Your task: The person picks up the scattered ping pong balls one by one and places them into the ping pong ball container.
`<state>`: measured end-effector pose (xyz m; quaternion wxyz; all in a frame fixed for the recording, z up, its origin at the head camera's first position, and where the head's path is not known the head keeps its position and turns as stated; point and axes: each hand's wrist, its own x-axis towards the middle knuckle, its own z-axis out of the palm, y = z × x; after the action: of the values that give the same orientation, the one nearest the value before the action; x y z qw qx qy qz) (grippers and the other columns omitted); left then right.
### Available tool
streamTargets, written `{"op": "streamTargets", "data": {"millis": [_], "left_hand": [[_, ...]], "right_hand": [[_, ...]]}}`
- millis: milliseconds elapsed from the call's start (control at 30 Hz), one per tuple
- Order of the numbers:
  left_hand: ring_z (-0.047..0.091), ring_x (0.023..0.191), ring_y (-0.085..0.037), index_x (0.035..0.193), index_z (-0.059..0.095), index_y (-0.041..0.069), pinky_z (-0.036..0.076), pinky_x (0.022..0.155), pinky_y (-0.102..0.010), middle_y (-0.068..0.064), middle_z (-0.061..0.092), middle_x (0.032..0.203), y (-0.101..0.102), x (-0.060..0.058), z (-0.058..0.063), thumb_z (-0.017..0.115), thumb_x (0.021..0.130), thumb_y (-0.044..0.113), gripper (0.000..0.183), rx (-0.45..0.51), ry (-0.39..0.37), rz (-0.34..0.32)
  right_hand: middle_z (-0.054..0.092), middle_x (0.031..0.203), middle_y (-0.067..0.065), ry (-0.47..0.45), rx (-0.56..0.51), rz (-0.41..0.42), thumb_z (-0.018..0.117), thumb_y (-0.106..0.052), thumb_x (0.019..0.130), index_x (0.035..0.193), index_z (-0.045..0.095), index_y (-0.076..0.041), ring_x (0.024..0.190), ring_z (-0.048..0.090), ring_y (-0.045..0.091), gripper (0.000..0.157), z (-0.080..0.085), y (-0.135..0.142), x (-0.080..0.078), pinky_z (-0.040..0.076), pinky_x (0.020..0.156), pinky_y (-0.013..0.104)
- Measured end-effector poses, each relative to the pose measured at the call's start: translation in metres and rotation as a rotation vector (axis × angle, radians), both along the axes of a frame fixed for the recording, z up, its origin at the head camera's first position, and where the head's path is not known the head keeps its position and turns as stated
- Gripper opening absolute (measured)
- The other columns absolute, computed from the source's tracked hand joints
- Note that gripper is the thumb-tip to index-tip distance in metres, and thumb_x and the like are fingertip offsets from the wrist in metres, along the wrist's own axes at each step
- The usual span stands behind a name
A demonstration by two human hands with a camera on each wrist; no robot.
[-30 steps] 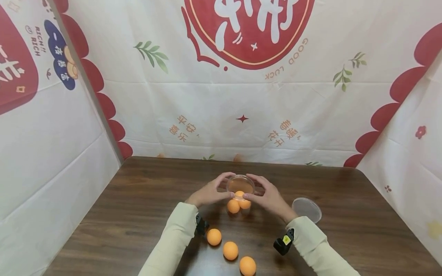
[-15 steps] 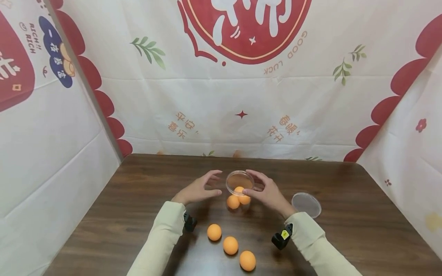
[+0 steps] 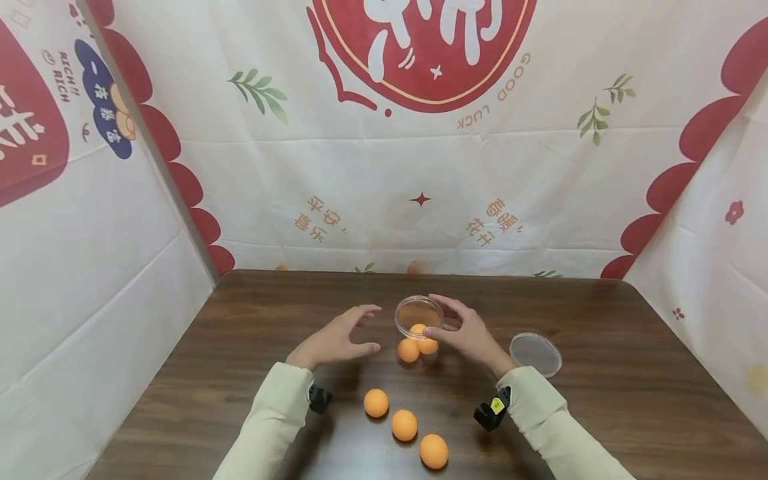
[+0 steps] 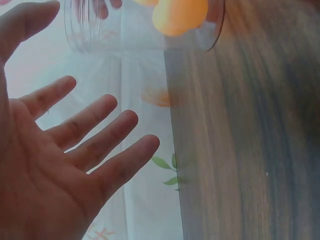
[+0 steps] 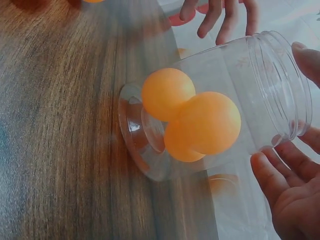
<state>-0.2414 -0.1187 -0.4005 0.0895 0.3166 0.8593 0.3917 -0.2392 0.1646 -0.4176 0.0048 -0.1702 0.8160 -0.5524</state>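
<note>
A clear plastic jar stands upright and open-topped on the table, with three orange ping-pong balls at its bottom. My right hand holds the jar near its rim, thumb on the near side and fingers round the far side. To the left of the jar, my left hand is apart from it with its fingers spread; the left wrist view shows the bare palm. Three more balls lie loose in a slanting row: one ball, a middle ball and the nearest ball.
A clear round lid lies flat on the brown wooden table, right of the right hand. Printed white cloth hangs behind the table and along both sides.
My left hand has let go of the jar rim and moved left, its fingers opening. The right hand keeps its hold, and the jar and loose balls stay in place.
</note>
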Motion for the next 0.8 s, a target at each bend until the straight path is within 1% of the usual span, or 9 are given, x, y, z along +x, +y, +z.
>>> {"op": "streamTargets", "data": {"millis": [100, 267, 367, 500, 633, 800], "left_hand": [[0.047, 0.127, -0.034, 0.142, 0.037, 0.008, 0.040, 0.102, -0.052, -0.015, 0.046, 0.139, 0.003, 0.007, -0.001, 0.067, 0.087, 0.028, 0.066, -0.020, 0.011, -0.024], [0.046, 0.128, -0.030, 0.141, 0.040, 0.011, 0.040, 0.104, -0.048, -0.012, 0.046, 0.139, 0.009, 0.019, 0.000, 0.067, 0.087, 0.030, 0.064, -0.082, 0.024, -0.056], [0.047, 0.127, -0.028, 0.141, 0.042, 0.013, 0.042, 0.103, -0.046, -0.010, 0.046, 0.138, 0.012, 0.026, 0.000, 0.066, 0.087, 0.030, 0.061, -0.131, 0.030, -0.100], [0.050, 0.123, -0.027, 0.139, 0.045, 0.012, 0.044, 0.100, -0.042, -0.008, 0.048, 0.136, 0.015, 0.036, -0.001, 0.064, 0.087, 0.027, 0.058, -0.186, 0.023, -0.161], [0.051, 0.121, -0.025, 0.136, 0.049, 0.013, 0.045, 0.098, -0.038, -0.006, 0.049, 0.132, 0.015, 0.045, -0.005, 0.062, 0.087, 0.025, 0.052, -0.232, -0.001, -0.188], [0.053, 0.114, -0.020, 0.133, 0.051, 0.014, 0.047, 0.092, -0.031, -0.003, 0.050, 0.128, 0.016, 0.051, -0.009, 0.063, 0.083, 0.020, 0.052, -0.277, -0.013, -0.200]], "right_hand": [[0.044, 0.143, 0.020, 0.001, 0.011, -0.003, 0.075, -0.019, 0.083, 0.140, 0.045, -0.006, 0.125, 0.049, 0.041, 0.066, 0.000, 0.001, 0.001, 0.047, 0.098, 0.044], [0.044, 0.143, 0.020, 0.005, 0.009, 0.004, 0.075, -0.019, 0.083, 0.140, 0.044, -0.006, 0.124, 0.050, 0.041, 0.066, 0.002, 0.002, 0.001, 0.047, 0.097, 0.043], [0.044, 0.143, 0.021, 0.006, 0.010, 0.002, 0.075, -0.018, 0.083, 0.140, 0.044, -0.006, 0.124, 0.049, 0.043, 0.066, 0.003, 0.002, 0.001, 0.048, 0.097, 0.042], [0.044, 0.143, 0.020, 0.009, 0.018, -0.008, 0.075, -0.018, 0.082, 0.140, 0.044, -0.004, 0.125, 0.048, 0.044, 0.066, 0.002, 0.001, 0.001, 0.047, 0.098, 0.044], [0.044, 0.143, 0.020, 0.016, 0.014, -0.005, 0.075, -0.017, 0.082, 0.140, 0.045, -0.004, 0.125, 0.047, 0.043, 0.066, 0.001, 0.000, 0.001, 0.047, 0.098, 0.045], [0.045, 0.143, 0.020, 0.033, 0.016, 0.000, 0.075, -0.016, 0.082, 0.140, 0.045, -0.004, 0.124, 0.050, 0.041, 0.066, 0.000, 0.001, 0.001, 0.048, 0.097, 0.044]]}}
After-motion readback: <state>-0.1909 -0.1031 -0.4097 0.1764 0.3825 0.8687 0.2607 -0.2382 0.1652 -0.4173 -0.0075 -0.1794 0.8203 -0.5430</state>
